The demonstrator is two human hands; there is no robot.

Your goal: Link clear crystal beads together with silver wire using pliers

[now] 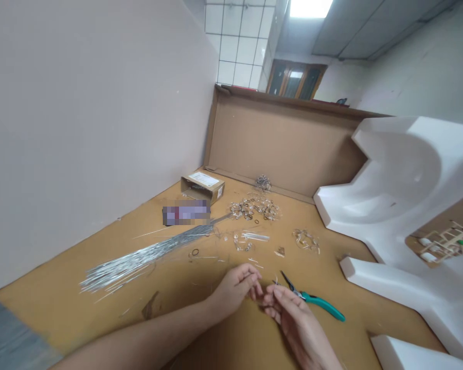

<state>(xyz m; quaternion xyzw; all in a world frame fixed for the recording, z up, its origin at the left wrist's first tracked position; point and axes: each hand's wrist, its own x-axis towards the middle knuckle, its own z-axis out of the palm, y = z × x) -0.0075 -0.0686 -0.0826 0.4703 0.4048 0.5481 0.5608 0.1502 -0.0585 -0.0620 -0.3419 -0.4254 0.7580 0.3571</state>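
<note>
My right hand (pixel 293 313) is closed in a pinch on a small, thin, curved piece of wire (pixel 276 279) that sticks up from the fingertips. Close beside it, my left hand (pixel 233 290) has its fingers curled together; anything between them is too small to make out. Green-handled pliers (pixel 324 305) lie just beyond my right hand, partly covered by it. Ahead of both hands are short straight wires (pixel 255 236) and a small cluster of bent wire pieces (pixel 242 243). A long bundle of silvery wires (pixel 139 262) stretches out to the left.
Behind the bundle stand an open cardboard box (pixel 216 194) and a blurred purple item (pixel 193 211). Wire rings (pixel 258 208) are heaped farther back, with another pile (pixel 306 240) to the right. White foam blocks (pixel 378 277) line the right side, and a cardboard panel (pixel 278 144) closes the back.
</note>
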